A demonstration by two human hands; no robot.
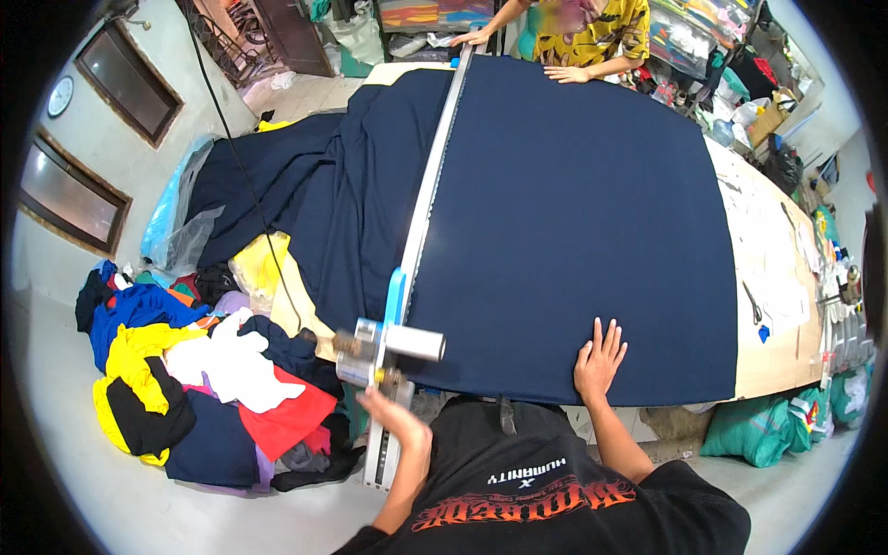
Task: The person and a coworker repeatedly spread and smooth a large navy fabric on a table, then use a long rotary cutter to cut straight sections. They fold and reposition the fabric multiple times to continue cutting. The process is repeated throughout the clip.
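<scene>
Currently, a broad sheet of navy cloth [573,231] is spread over a table [786,363], directly under the right fingers and far beyond them. The right hand [601,363] is laid flat on its near edge, fingers slightly parted, nothing held. The left hand [403,427] is placed beside the near end of a long metal rail [431,180], fingertips just short of a blurred machine carriage [388,347]; whether anything is gripped cannot be told.

Smoothing and lining up the cloth along the rail appears to be the step in hand. For the next move, flat cloth, a steady rail and fingers clear of the carriage seem to be called for.

Well beyond the left fingers, the rail's far end is touched by a co-worker's hand [474,38]. To their left, a clothes pile [222,393] is heaped; farther off, bunched cloth [296,190] and a hanging cord [266,231] could get in the way. Well right of the right fingers, scissors [753,302] are laid.
</scene>
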